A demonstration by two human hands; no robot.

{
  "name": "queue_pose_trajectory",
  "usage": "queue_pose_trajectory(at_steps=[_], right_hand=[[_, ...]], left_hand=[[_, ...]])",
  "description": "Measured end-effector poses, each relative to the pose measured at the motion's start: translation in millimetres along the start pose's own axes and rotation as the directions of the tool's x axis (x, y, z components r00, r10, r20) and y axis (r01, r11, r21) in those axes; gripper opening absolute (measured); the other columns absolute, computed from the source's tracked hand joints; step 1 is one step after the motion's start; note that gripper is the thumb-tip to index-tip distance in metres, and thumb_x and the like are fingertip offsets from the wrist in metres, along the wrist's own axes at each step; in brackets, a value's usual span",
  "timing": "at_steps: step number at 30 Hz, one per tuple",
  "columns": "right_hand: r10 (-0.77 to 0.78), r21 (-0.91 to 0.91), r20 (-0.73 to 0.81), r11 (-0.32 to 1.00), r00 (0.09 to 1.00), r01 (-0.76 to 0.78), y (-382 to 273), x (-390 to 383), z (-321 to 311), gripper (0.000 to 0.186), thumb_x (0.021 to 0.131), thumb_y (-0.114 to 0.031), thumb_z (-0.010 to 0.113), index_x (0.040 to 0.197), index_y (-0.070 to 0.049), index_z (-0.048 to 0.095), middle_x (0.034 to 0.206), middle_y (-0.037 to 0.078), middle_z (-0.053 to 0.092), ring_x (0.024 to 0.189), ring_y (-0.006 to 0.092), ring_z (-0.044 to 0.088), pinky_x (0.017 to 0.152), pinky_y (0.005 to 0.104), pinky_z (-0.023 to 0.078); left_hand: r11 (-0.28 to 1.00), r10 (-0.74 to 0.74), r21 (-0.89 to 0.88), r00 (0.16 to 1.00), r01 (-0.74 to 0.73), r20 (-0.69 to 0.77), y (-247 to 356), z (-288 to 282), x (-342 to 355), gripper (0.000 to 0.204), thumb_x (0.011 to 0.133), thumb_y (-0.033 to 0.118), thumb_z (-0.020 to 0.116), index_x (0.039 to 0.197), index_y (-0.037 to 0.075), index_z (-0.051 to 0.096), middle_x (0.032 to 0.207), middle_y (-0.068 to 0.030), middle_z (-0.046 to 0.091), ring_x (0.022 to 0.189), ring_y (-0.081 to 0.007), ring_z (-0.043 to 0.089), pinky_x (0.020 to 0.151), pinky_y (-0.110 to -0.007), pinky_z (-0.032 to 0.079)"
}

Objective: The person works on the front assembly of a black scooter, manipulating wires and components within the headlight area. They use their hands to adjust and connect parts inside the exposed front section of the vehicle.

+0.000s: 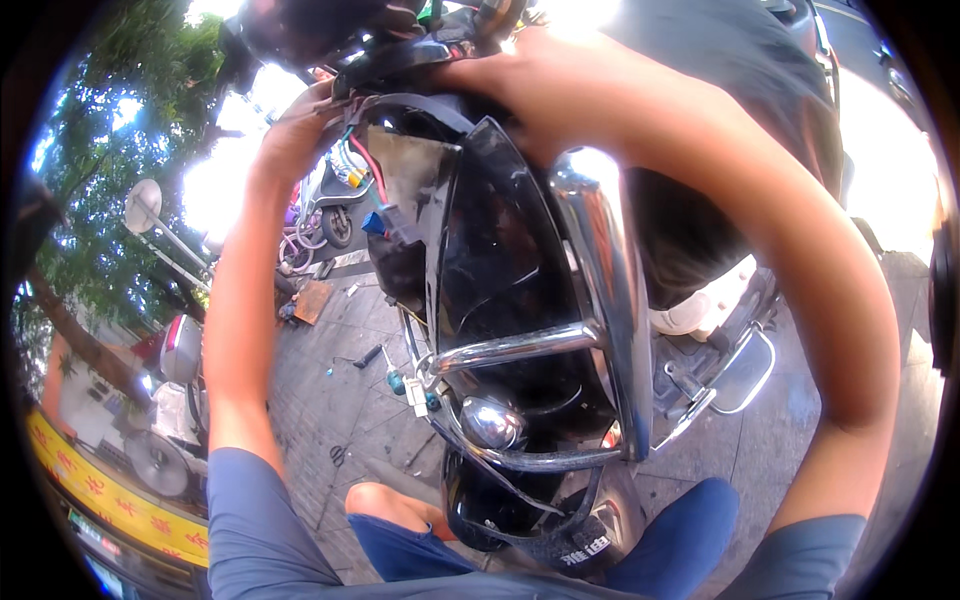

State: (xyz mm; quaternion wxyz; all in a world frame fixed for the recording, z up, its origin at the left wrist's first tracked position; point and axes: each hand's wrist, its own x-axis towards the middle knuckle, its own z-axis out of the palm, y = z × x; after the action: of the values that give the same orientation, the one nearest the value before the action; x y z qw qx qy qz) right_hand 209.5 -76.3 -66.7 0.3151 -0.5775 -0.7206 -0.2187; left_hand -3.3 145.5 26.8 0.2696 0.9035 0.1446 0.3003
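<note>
Between my knees stands a scooter with black glossy body panels and a chrome guard bar. My left hand is raised at the far left of the scooter, its fingers bent against a dark part next to the wires. Several coloured wires with a pale connector plug hang down beside it. My right arm reaches over the top of the panels, and my right hand is at a dark assembly at the top; its fingers are hidden. A round chrome lamp sits low on the guard.
A black cover drapes over something at the right. A white scooter with a metal rack stands there. Tools, including a dark-handled one and scissors, lie on the grey paving. Another scooter is parked farther off.
</note>
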Motion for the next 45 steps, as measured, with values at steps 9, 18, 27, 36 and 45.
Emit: queue_pose_trajectory(at_steps=[9,18,27,36,45], right_hand=[[-0.001,-0.043,0.001,0.999,1.0,0.002,-3.6,-2.7,-5.3,0.052,0.084,0.001,0.066,0.135,-0.009,0.059,0.11,0.018,0.07,0.104,0.0341,0.068,0.092,0.0407,0.055],[0.041,-0.049,0.067,0.998,0.997,-0.038,-7.7,1.1,-6.9,0.052,0.084,-0.006,0.068,0.135,-0.016,0.06,0.102,0.016,0.072,0.096,0.0338,0.07,0.085,0.0421,0.057],[-0.054,-0.036,-0.084,0.998,0.995,0.052,1.3,-1.0,1.6,0.062,0.077,-0.009,0.07,0.137,-0.017,0.058,0.082,0.019,0.069,0.078,0.0374,0.068,0.073,0.0454,0.054],[-0.079,0.32,0.015,0.945,0.997,0.07,17.5,0.6,-1.4,0.062,0.079,-0.011,0.064,0.141,-0.016,0.056,0.093,0.022,0.069,0.087,0.0399,0.067,0.082,0.0465,0.052],[-0.124,0.315,-0.009,0.942,0.992,0.121,15.7,2.1,0.8,0.068,0.077,-0.011,0.061,0.144,-0.018,0.053,0.079,0.021,0.066,0.073,0.0362,0.066,0.072,0.0439,0.052]], left_hand=[[0.813,-0.093,0.575,0.953,-0.094,0.287,-20.7,-46.3,54.1,0.035,0.097,0.029,0.059,0.111,-0.002,0.066,0.106,-0.0122,0.065,0.091,-0.0178,0.059,0.078,-0.037,0.048],[0.844,0.004,0.483,0.902,-0.234,0.431,-4.0,-14.5,77.9,0.041,0.094,0.03,0.064,0.12,-0.001,0.061,0.115,-0.0108,0.061,0.102,-0.0181,0.057,0.088,-0.035,0.046],[0.876,0.225,0.276,0.842,-0.396,0.491,-7.5,3.2,74.2,0.052,0.091,0.032,0.07,0.13,0.001,0.055,0.125,-0.0094,0.058,0.113,-0.0184,0.055,0.097,-0.034,0.045],[0.791,0.519,0.062,0.722,-0.608,0.457,-32.2,11.0,64.9,0.065,0.088,0.033,0.075,0.139,0.002,0.049,0.134,-0.008,0.055,0.124,-0.0187,0.052,0.106,-0.033,0.043],[0.96,0.229,0.053,0.879,-0.276,0.418,-37.9,-13.1,59.4,0.06,0.087,0.031,0.076,0.135,0.003,0.056,0.132,-0.0102,0.059,0.119,-0.0191,0.057,0.102,-0.034,0.047]])
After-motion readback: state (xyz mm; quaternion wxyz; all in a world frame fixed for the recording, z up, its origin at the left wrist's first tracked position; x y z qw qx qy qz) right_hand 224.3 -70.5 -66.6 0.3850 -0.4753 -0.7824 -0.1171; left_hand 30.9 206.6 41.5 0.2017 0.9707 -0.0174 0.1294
